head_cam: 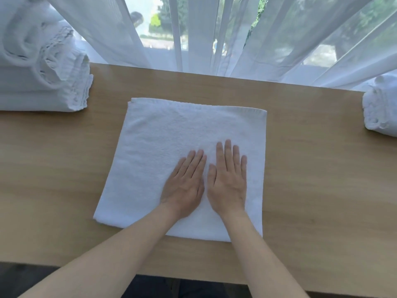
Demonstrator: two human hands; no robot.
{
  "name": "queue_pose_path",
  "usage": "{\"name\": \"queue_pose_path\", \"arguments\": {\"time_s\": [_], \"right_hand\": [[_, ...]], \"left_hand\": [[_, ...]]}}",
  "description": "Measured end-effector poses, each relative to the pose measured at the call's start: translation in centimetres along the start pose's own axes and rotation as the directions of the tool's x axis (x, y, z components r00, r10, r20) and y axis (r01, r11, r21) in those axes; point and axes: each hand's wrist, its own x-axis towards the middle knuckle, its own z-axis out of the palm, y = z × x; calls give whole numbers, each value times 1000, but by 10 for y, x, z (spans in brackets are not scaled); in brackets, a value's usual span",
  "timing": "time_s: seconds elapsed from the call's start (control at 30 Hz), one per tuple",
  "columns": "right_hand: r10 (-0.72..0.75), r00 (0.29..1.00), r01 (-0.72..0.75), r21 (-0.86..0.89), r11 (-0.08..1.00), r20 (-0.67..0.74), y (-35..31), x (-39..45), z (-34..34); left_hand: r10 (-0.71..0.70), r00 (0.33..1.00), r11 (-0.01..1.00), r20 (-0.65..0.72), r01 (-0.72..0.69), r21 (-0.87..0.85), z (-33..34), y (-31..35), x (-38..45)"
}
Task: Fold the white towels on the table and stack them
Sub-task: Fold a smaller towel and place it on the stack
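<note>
Left hand (182, 186) and right hand (228, 179) press flat, grip released, on a folded white towel (171, 136) at the table (311, 179) center; bare wood borders every edge, towel piles (43, 82) at left and right.

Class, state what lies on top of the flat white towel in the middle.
Left hand and right hand press flat, side by side, on the towel. Towel beneath the palms is hidden.

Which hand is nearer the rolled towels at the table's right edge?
Right. The right hand lies flat on the folded towel, on the rolled towels' side; the left hand lies beside it, farther away.
</note>
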Motion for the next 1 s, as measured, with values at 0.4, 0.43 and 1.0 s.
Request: {"name": "queue_pose_path", "arguments": {"time_s": [0.4,0.43,1.0], "right_hand": [[297,952,-273,-235,933,76,23,-52,-1],[257,964,-236,-218,947,73,15,-55,-1],[8,924,44,-127,991,381,0,-118,-11]], "left_hand": [[-294,956,954,-20,295,53,-49,-144,54],[-235,972,971,-14,236,33,-47,-135,43],[421,906,903,-41,-423,-77,-58,-179,-136]]}}
